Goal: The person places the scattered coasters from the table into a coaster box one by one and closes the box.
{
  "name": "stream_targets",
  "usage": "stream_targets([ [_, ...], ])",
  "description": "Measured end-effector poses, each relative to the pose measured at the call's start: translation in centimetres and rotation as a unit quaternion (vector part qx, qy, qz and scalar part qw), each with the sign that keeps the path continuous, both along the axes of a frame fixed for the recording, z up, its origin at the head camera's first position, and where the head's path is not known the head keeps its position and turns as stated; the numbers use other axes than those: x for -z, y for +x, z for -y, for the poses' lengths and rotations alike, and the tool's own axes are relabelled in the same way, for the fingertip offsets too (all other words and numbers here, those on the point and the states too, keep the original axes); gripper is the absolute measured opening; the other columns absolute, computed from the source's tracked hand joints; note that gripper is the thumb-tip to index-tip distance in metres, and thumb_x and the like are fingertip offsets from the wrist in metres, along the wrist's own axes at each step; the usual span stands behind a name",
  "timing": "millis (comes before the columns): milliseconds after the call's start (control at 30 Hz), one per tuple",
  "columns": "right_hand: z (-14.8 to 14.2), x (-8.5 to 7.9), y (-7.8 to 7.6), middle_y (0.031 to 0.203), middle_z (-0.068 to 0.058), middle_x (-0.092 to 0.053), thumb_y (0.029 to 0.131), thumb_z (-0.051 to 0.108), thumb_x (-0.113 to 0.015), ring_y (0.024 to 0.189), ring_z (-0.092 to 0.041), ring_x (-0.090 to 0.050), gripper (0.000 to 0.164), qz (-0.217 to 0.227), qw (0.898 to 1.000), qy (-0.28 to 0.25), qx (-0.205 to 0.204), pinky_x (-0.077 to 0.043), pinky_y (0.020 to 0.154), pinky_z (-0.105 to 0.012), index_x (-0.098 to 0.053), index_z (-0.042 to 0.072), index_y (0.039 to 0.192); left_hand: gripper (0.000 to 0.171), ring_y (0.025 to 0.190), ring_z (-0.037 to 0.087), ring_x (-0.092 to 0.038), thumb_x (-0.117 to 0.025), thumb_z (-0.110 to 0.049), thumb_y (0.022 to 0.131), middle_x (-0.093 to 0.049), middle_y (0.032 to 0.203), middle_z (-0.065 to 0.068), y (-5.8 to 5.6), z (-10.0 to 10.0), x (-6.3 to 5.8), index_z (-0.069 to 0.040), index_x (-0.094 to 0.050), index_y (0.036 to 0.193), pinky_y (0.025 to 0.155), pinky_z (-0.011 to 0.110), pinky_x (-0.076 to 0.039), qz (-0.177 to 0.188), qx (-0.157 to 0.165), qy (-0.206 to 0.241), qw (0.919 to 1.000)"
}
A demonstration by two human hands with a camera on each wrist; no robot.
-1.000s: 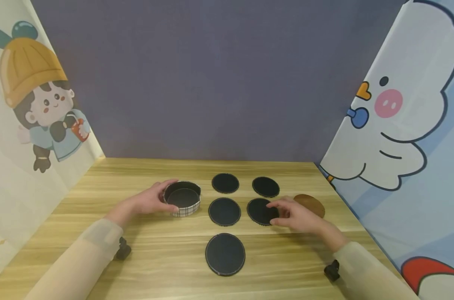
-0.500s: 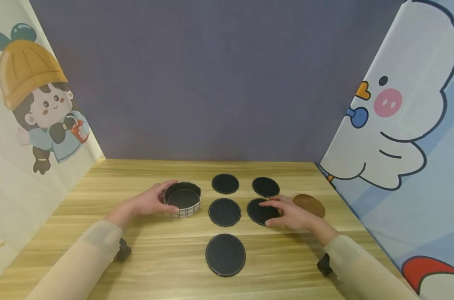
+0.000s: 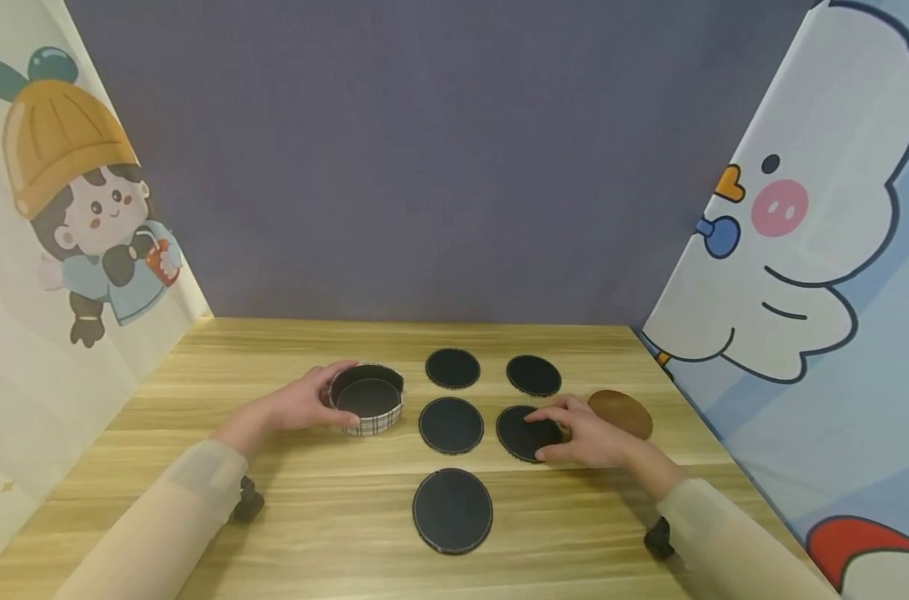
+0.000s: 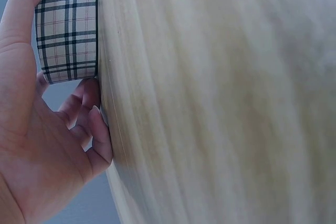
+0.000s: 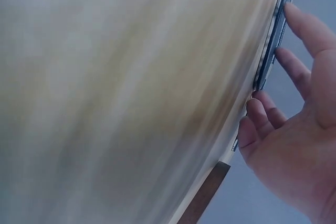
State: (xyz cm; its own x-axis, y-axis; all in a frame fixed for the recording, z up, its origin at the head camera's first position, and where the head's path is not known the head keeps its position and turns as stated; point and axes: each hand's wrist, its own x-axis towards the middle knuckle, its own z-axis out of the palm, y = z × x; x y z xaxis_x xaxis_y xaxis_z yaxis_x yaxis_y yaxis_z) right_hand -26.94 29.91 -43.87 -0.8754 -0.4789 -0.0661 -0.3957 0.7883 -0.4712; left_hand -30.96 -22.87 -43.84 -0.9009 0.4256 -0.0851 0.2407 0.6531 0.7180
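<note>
Left hand (image 3: 304,401) grips plaid holder (image 3: 379,422); dark inside: head view only.

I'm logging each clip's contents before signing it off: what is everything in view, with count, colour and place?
Round holder: one, plaid outside, black inside, left of the discs
Flat discs: five, black, mid-table in rows of two, two, one
Brown disc: one, brown, right of the black ones
Table: one, wood-grain, beneath everything
Back panel: one, grey-violet, behind the table
Printed side walls: two, pale and blue, left and right
Wrist devices: two, black, at the cuffs
Sleeves: two, cream, forearms
Left hand: one, bare, holding the holder
Right hand: one, bare, touching the middle row's right disc
</note>
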Motion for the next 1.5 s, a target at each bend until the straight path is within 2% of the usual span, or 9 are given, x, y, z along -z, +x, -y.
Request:
stream_targets([
  [167,-0.3,-0.1,0.7,0.132,-0.012,-0.053,0.093,0.051,-0.087,0.121,-0.029,-0.046,0.063,0.005,1.000,0.001,-0.010,-0.045,0.095,-0.048,-0.067,0.031,0.150,0.114,0.132,0.046,-0.059,-0.094,-0.047,0.088,-0.042,0.152,0.032,-0.1,0.0,0.0,-0.020,-0.026,0.175,0.117,0.069,-0.046,0.000,0.001,-0.001,1.0000],
  [333,-0.3,-0.4,1.2,0.111,-0.008,-0.047,0.094,0.049,-0.087,0.104,-0.025,-0.039,0.066,0.018,1.000,-0.002,-0.023,-0.038,0.084,-0.042,-0.065,0.029,0.152,0.113,0.132,0.045,-0.058,-0.093,-0.046,0.088,-0.041,0.151,0.032,-0.1,0.0,0.0,-0.019,-0.026,0.175,0.117,0.067,-0.046,0.000,0.002,0.000,1.0000],
  [433,-0.2,-0.6,1.4,0.109,-0.008,-0.046,0.094,0.049,-0.086,0.102,-0.024,-0.038,0.067,0.023,0.999,-0.004,-0.029,-0.036,0.082,-0.040,-0.064,0.028,0.153,0.113,0.131,0.044,-0.058,-0.093,-0.046,0.089,-0.042,0.151,0.031,0.0,-0.1,0.0,-0.019,-0.026,0.175,0.116,0.065,-0.047,0.000,0.002,0.000,1.0000],
  [533,-0.1,-0.8,1.5,0.117,-0.010,-0.050,0.094,0.051,-0.086,0.107,-0.025,-0.042,0.069,0.019,0.999,-0.002,-0.029,-0.040,0.085,-0.041,-0.063,0.028,0.154,0.113,0.130,0.043,-0.059,-0.093,-0.046,0.089,-0.042,0.150,0.031,0.0,0.0,0.0,-0.020,-0.026,0.175,0.115,0.065,-0.048,-0.001,0.000,-0.002,1.0000],
  [667,0.3,-0.8,1.2,0.143,-0.016,-0.052,0.092,0.053,-0.088,0.131,-0.035,-0.050,0.075,0.003,0.999,-0.009,-0.031,-0.050,0.101,-0.052,-0.061,0.026,0.157,0.113,0.130,0.043,-0.060,-0.093,-0.046,0.089,-0.042,0.150,0.031,0.0,0.0,0.0,-0.021,-0.026,0.175,0.114,0.064,-0.049,0.001,-0.001,-0.001,1.0000],
  [800,1.0,-0.6,0.6,0.158,-0.019,-0.047,0.089,0.056,-0.089,0.146,-0.044,-0.045,0.084,-0.005,0.999,-0.004,-0.035,-0.046,0.114,-0.064,-0.057,0.025,0.160,0.113,0.131,0.044,-0.059,-0.093,-0.047,0.088,-0.041,0.152,0.031,0.0,0.1,0.0,-0.021,-0.026,0.176,0.116,0.066,-0.047,0.003,0.000,0.001,1.0000],
  [933,1.7,-0.4,0.2,0.162,-0.020,-0.046,0.085,0.059,-0.091,0.150,-0.047,-0.041,0.092,-0.014,0.999,0.019,-0.038,-0.042,0.117,-0.070,-0.055,0.023,0.162,0.114,0.136,0.048,-0.056,-0.093,-0.047,0.088,-0.040,0.154,0.032,0.2,0.0,0.0,-0.021,-0.025,0.176,0.118,0.070,-0.044,0.004,-0.002,0.001,1.0000],
  [1133,2.5,-0.9,0.2,0.167,-0.017,-0.043,0.081,0.056,-0.094,0.155,-0.047,-0.035,0.097,0.008,0.999,0.030,-0.025,-0.037,0.118,-0.073,-0.053,0.025,0.163,0.114,0.135,0.047,-0.057,-0.093,-0.047,0.088,-0.040,0.155,0.032,0.3,-0.1,-0.1,-0.021,-0.025,0.176,0.117,0.069,-0.046,0.006,-0.004,0.003,1.0000],
  [1500,2.4,-0.5,0.0,0.161,-0.010,-0.047,0.079,0.051,-0.095,0.150,-0.040,-0.041,0.096,0.003,0.999,0.032,-0.031,-0.040,0.117,-0.069,-0.055,0.024,0.162,0.114,0.135,0.046,-0.056,-0.093,-0.049,0.088,-0.042,0.153,0.030,0.3,-0.1,-0.1,-0.022,-0.025,0.176,0.118,0.069,-0.044,0.003,-0.006,-0.005,1.0000],
])
